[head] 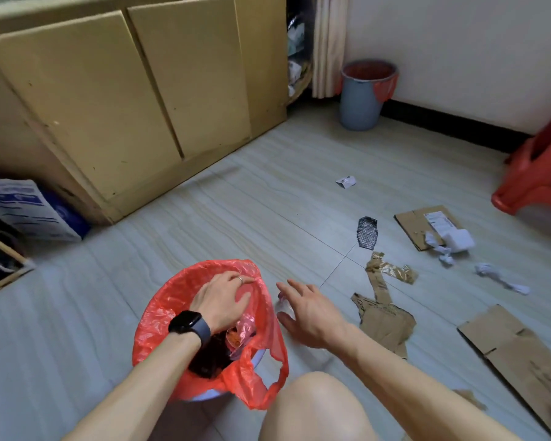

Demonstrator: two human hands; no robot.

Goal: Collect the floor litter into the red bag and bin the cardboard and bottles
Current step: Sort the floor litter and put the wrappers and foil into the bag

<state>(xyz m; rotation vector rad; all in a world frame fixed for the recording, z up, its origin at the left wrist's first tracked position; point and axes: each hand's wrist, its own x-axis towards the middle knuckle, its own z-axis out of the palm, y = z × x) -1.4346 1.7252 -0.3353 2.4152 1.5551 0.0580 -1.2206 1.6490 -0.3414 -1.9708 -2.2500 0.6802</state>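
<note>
Head view: crinkled translucent red bag, mouth open, holding dark litter.

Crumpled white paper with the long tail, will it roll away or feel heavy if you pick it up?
Probably light: the crumpled white paper is only a thin twisted wad. Its trailing tail should stop it rolling. It likely squashes easily.

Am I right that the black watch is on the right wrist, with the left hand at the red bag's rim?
No: the head view shows the black watch on the left wrist, with the left hand at the red bag's rim.
</note>
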